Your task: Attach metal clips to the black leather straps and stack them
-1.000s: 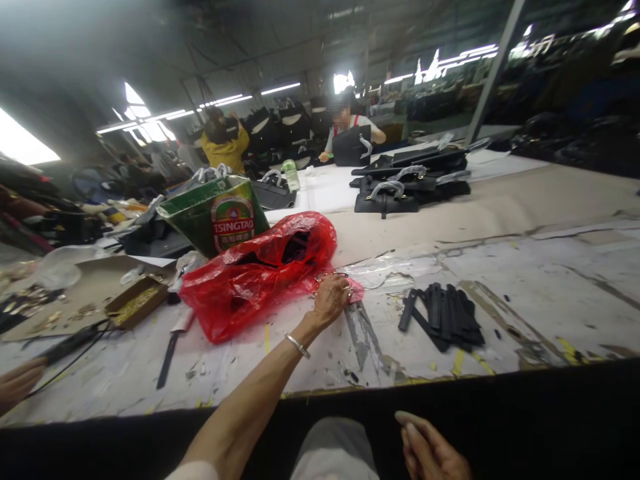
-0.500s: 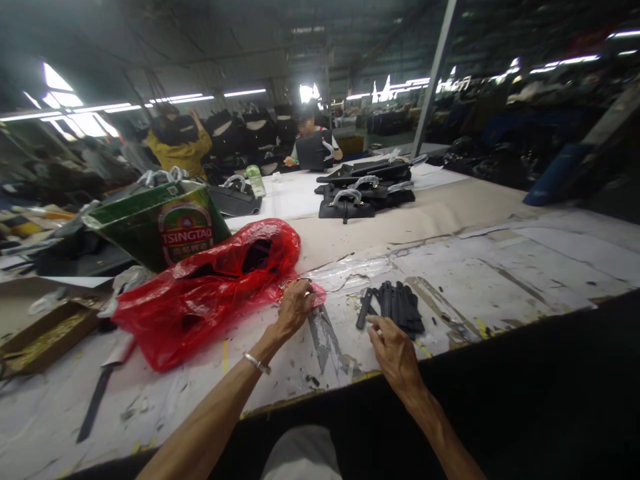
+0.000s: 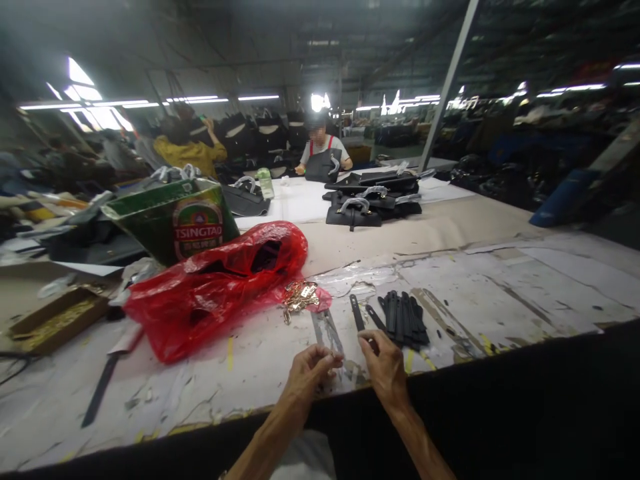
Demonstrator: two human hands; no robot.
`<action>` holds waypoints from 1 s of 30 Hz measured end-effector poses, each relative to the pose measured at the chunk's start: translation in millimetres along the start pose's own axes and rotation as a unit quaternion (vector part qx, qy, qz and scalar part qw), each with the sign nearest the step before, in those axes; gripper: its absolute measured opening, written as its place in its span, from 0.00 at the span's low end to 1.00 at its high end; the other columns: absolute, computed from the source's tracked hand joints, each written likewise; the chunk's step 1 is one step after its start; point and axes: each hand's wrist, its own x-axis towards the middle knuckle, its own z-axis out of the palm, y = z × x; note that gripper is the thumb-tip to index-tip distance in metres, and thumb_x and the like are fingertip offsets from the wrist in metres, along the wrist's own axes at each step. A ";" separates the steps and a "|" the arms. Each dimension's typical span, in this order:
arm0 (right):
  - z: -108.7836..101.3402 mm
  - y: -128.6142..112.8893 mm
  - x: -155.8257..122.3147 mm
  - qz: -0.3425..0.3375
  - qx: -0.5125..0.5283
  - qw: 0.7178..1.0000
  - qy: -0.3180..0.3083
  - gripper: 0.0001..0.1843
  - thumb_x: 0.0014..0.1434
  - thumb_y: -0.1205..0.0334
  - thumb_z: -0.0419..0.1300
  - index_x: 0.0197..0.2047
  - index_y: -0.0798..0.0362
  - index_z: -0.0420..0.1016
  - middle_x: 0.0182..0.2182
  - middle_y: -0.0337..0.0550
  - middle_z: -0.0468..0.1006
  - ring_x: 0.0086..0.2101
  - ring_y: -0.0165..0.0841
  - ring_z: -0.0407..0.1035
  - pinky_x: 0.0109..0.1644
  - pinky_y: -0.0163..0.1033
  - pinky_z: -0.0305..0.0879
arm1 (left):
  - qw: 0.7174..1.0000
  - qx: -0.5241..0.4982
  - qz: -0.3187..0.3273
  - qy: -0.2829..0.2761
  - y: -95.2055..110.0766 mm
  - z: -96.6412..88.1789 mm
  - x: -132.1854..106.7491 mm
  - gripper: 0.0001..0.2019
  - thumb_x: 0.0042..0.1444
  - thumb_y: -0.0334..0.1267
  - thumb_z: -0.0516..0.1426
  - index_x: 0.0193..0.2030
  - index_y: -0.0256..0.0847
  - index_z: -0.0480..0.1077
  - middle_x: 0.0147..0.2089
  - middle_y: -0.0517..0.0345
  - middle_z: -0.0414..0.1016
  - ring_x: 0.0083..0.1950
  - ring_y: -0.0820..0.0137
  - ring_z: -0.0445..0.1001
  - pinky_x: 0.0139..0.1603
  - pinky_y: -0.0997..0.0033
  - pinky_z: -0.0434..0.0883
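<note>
- Left hand: fingers pinched closed at the near edge of the tabletop (anything between them is too small to tell).
- Right hand: half curled, just beside two loose black straps; cannot tell if gripping.
- A stacked bundle of black straps lies just right of them.
- Gold metal fittings sit at the corner of a red plastic bag.

Black leather straps bunched flat, two lying loose.

I'm watching through a single head-worn camera, set just above and behind the left grip and right grip, facing forward and down across the counter.
</note>
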 end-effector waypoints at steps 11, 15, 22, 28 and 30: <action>-14.9 -51.7 -102.3 0.100 0.273 0.957 -0.019 0.12 0.55 0.52 0.65 0.32 0.52 0.80 0.20 0.38 0.70 0.20 0.31 0.64 0.23 0.31 0.63 | 0.965 -0.220 -0.030 -0.139 30.8 13.3 -35.3 0.11 0.54 0.39 0.64 0.40 0.34 0.72 0.56 0.39 0.74 0.55 0.59 0.74 0.57 0.59 0.67; -20.2 -56.5 -103.1 0.042 0.243 0.969 -0.033 0.09 0.56 0.55 0.63 0.32 0.51 0.81 0.28 0.43 0.78 0.29 0.36 0.74 0.32 0.32 0.71 | 0.971 -0.210 -0.014 -0.115 31.2 18.6 -47.9 0.11 0.52 0.37 0.66 0.37 0.33 0.73 0.49 0.43 0.77 0.47 0.64 0.76 0.52 0.64 0.69; -31.1 -61.7 -97.6 0.060 0.221 0.973 0.034 0.12 0.58 0.52 0.62 0.37 0.50 0.81 0.33 0.44 0.79 0.35 0.38 0.75 0.41 0.36 0.72 | 0.989 -0.141 0.035 -0.034 26.8 29.5 -58.5 0.13 0.48 0.40 0.67 0.30 0.32 0.72 0.31 0.57 0.73 0.28 0.78 0.68 0.33 0.77 0.66; -35.3 -69.8 -97.0 0.131 0.278 0.952 0.001 0.15 0.57 0.49 0.63 0.40 0.51 0.81 0.31 0.42 0.79 0.29 0.34 0.70 0.35 0.35 0.69 | 0.998 -0.021 0.061 -0.029 14.7 34.1 -68.5 0.13 0.53 0.43 0.63 0.32 0.33 0.71 0.25 0.61 0.68 0.26 0.79 0.63 0.29 0.78 0.61; -32.8 -69.0 -98.7 0.154 0.306 0.940 0.001 0.15 0.56 0.50 0.65 0.40 0.52 0.81 0.32 0.43 0.79 0.29 0.34 0.70 0.34 0.36 0.68 | 0.997 0.025 0.073 -0.024 10.3 34.6 -71.6 0.13 0.55 0.44 0.62 0.33 0.33 0.72 0.26 0.61 0.68 0.27 0.77 0.64 0.30 0.77 0.62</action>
